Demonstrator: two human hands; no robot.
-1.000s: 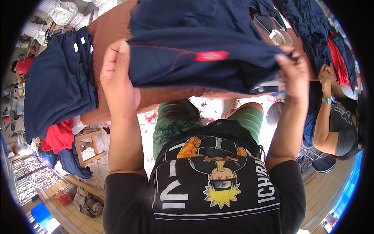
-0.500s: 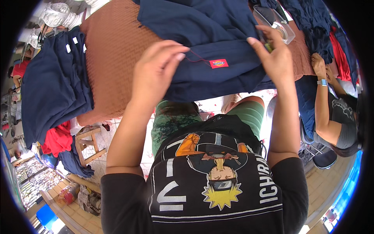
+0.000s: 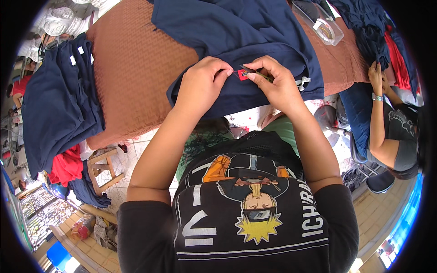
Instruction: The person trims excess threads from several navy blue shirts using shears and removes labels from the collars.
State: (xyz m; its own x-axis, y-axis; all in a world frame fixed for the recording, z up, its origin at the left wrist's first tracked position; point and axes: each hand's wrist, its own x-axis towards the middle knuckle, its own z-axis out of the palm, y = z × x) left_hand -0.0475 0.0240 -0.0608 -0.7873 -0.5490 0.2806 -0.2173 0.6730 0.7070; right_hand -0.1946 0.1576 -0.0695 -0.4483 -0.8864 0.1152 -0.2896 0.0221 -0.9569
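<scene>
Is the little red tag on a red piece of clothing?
No, the small red tag sits on a navy blue garment, pinched between the left hand and right hand.

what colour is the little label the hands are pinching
Red, a small label on the navy garment; the head view shows it.

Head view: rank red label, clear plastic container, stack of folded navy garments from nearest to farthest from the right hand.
1. Red label: at the fingertips of the right hand, on the navy garment.
2. Clear plastic container: up and to the right, on the brown table.
3. Stack of folded navy garments: far left edge of the table.
</scene>
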